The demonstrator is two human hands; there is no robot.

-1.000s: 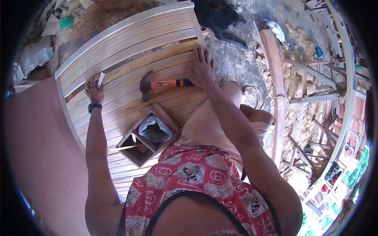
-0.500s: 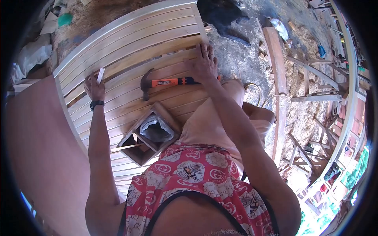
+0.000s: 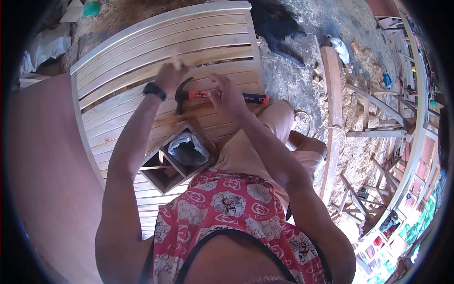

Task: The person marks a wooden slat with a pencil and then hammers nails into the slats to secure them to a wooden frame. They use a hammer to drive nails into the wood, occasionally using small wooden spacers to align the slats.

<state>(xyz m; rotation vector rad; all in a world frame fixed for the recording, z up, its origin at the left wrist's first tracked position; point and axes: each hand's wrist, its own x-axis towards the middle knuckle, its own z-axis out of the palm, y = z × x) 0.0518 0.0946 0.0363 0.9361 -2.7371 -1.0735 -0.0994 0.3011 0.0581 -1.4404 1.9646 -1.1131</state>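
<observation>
A slatted wooden panel (image 3: 156, 38) lies before me, with a gap between some slats. On it rests a claw hammer (image 3: 255, 98) with an orange and dark blue handle, its head pointing left. My left hand (image 3: 171, 78), wearing a dark wristwatch, is raised over the slats beside the hammer head. Its curled fingers are blurred, with a small pale strip (image 3: 177, 61) at their tips. Over the middle of the hammer handle hovers my right hand (image 3: 229, 98), fingers loosely bent and apart, hiding part of the handle; nothing shows in it.
A two-part wooden box (image 3: 163, 187) sits on the panel near my lap, a plastic bag (image 3: 188, 149) lining one compartment. A broad brown board (image 3: 52, 156) stands at the left. Right of the panel lie a timber beam (image 3: 332, 94) and wooden frames (image 3: 378, 135) on sawdust-strewn ground.
My left hand has moved right from the left part of the panel toward the hammer head. My right hand has left the panel's right side and come back over the hammer handle.
</observation>
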